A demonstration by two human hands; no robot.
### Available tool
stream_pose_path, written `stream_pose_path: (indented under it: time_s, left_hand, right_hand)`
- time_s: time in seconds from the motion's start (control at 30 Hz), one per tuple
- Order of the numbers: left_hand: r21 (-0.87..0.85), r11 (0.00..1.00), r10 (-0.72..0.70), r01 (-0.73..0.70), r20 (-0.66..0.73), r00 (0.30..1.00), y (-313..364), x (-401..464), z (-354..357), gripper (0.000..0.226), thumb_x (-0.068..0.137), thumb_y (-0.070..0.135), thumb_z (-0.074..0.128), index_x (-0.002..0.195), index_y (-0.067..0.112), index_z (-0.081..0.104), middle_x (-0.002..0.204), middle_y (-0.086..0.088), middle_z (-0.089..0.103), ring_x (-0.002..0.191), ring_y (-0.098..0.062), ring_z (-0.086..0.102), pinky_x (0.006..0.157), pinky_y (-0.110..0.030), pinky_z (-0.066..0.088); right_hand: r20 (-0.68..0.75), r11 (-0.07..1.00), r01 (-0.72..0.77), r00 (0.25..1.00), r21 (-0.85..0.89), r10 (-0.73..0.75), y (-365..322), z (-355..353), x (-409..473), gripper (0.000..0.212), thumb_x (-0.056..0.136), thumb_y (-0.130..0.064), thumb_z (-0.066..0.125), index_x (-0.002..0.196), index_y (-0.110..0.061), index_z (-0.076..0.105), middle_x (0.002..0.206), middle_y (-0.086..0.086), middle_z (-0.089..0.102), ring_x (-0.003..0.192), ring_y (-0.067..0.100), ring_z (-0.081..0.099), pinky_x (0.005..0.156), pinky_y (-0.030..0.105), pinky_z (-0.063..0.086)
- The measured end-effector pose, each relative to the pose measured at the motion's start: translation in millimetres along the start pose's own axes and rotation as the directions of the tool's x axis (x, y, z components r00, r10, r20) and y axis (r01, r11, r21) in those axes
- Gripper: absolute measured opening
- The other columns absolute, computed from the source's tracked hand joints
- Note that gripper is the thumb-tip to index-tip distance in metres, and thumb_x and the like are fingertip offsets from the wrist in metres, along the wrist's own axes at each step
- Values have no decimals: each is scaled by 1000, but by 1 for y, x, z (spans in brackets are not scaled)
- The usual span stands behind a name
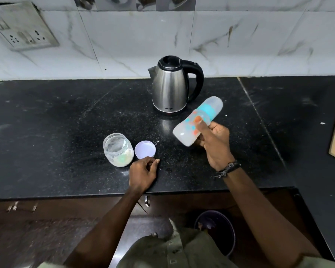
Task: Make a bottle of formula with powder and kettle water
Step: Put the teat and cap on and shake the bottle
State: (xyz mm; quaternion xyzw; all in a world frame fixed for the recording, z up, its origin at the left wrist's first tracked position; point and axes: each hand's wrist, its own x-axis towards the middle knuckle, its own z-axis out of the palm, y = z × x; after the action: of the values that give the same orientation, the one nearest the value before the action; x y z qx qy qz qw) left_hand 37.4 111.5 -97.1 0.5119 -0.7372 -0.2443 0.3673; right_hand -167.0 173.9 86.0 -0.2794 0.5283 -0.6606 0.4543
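Powder jar [118, 150]: open, upright on the black countertop [46, 132], white powder at its bottom. Jar lid [145, 149]: lies flat just at its 3 o'clock. Left hand [142, 174]: rests on the counter at the lid's 6 o'clock, fingers loosely curled, holding nothing. Electric kettle [171, 86]: steel, upright, spout toward 9 o'clock, handle toward 3. Baby bottle [197, 121]: capped, blurred, held above the counter at the kettle's 5 o'clock; long axis slants, cap toward 1 o'clock, base toward 7. Right hand [214, 144]: grips its body.
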Motion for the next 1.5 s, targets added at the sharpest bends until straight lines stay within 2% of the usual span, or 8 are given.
stream_pose_path:
  time_s: [0.17,0.33,0.47,0.83,1.0,1.13,1.27,1.5]
  left_hand:
    - [-4,1000,-7,7,9,1000,-1,0,0,30,90,43,66,79,17,76,64,4,71,56,-14,65,56,-36,53]
    - [2,1000,-3,3,11,1000,-1,0,0,29,91,41,66,78,17,75,62,4,70,55,-14,64,55,-36,52]
    - [1,1000,5,-5,9,1000,-1,-1,-1,30,91,42,66,79,17,76,63,4,70,55,-15,63,55,-36,52]
    - [6,1000,16,-16,2,1000,-1,-1,-1,30,91,43,65,78,17,74,62,4,69,54,-15,62,53,-34,50]
    - [2,1000,15,-15,0,1000,-1,-1,0,31,91,45,64,78,18,74,61,4,68,54,-15,62,53,-35,51]
    - [-1,1000,10,-10,2,1000,-3,0,1,36,90,49,61,78,18,74,61,4,68,54,-15,62,53,-36,51]
    - [-11,1000,6,-6,6,1000,-3,-1,1,35,91,48,62,78,18,74,61,5,68,54,-14,62,53,-37,52]
    - [0,1000,1,-1,6,1000,-3,-1,1,32,90,46,64,79,18,75,63,3,70,56,-16,64,54,-37,52]
  right_hand:
    - [148,991,33,989,-131,-13,3,-2,-4,35,68,-21,77,100,-9,70,92,2,78,87,17,74,78,31,61]
    - [-20,1000,9,1000,-9,-9,-2,-5,3,26,80,-26,74,100,-12,69,92,0,77,89,16,75,71,30,61]
    - [250,991,31,968,-132,3,-1,-11,-2,44,69,-27,77,108,-8,68,101,4,77,97,20,73,83,32,59]
    - [262,997,43,965,-70,-24,-3,-11,4,37,68,-8,75,104,-7,68,97,3,77,94,18,73,83,32,60]
    - [268,962,79,963,-263,-5,-7,-14,11,31,73,4,79,100,-11,71,95,1,78,93,20,74,88,39,59]
    - [228,979,65,973,-195,-19,-9,-13,13,30,73,0,79,101,-9,70,96,1,77,95,21,74,84,36,61]
    - [279,933,89,960,-348,13,-11,-15,16,31,75,7,78,98,-11,71,96,-2,77,91,17,75,83,33,61]
    - [254,928,98,967,-359,-3,-9,-14,20,32,75,6,79,104,-5,71,100,6,76,92,19,75,83,35,61]
